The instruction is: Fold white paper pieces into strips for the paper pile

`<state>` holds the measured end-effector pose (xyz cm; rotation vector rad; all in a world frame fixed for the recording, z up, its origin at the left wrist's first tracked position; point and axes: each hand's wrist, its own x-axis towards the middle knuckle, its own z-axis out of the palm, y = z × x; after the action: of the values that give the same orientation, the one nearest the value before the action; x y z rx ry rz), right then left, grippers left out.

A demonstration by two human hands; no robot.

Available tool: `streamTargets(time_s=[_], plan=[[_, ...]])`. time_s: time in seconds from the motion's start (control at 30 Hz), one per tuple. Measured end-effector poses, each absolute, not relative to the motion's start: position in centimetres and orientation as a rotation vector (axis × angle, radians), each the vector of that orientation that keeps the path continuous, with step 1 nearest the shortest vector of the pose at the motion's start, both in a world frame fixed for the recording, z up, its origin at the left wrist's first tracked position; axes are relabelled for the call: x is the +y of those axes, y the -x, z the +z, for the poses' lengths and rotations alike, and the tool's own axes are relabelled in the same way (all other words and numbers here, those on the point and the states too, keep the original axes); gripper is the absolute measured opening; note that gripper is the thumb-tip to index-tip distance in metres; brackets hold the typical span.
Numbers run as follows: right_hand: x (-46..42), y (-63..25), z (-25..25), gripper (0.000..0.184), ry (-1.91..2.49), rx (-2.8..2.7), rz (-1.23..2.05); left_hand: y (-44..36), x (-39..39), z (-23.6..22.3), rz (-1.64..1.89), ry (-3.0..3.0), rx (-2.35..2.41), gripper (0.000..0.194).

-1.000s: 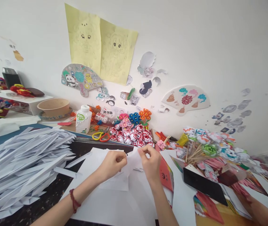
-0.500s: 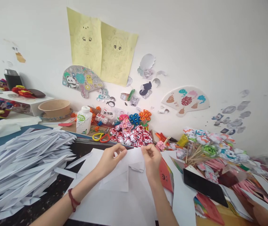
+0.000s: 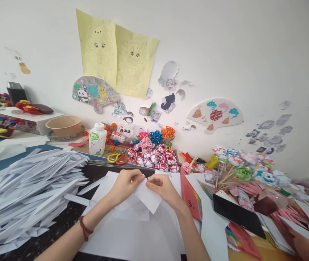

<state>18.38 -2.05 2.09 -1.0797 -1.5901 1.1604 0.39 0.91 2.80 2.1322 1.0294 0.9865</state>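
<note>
A small square of white paper hangs slanted between my two hands, one corner pointing down. My left hand pinches its upper left edge with thumb and forefinger. Close beside it, my right hand grips the upper right edge, its fingers closed on the paper. Beneath both hands lie more small white sheets on top of a large white sheet. A big heap of folded white paper strips covers the table to the left of my left arm.
Yellow-and-red-handled scissors, a white bottle and red-and-white paper flowers stand behind my hands. To the right lie a red packet, a black phone and paper flowers on sticks. A tan bowl sits at the back left.
My hands have come closer together at the top of the paper. The small square has turned from roughly level to slanted, with a corner hanging down. The right hand has shifted slightly left.
</note>
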Motion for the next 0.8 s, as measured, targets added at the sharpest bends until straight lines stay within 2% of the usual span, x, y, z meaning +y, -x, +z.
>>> streamTargets(time_s=[0.4, 0.5, 0.57, 0.67, 0.8], plan=[[-1.6, -20.5, 2.0, 0.013, 1.199, -1.674, 1.020, 1.3, 2.0, 3.6, 1.146, -2.099, 1.163, 0.034], [-1.3, -21.5, 1.7, 0.014, 1.283, -1.599, 0.909, 2.2, 2.9, 3.5, 1.280, -1.914, 1.247, 0.035], [-1.3, -21.3, 1.8, 0.014, 1.236, -1.537, 0.951, 2.2, 3.1, 3.1, 1.341, -1.714, 1.221, 0.036], [-1.4, -19.9, 2.0, 0.023, 1.074, -1.536, 1.167, 1.3, 2.8, 2.3, 1.323, -1.508, 1.183, 0.037], [-1.5, -17.9, 2.0, 0.025, 1.017, -1.429, 1.054, 0.1, 2.0, 2.1, 1.203, -1.507, 1.033, 0.030]])
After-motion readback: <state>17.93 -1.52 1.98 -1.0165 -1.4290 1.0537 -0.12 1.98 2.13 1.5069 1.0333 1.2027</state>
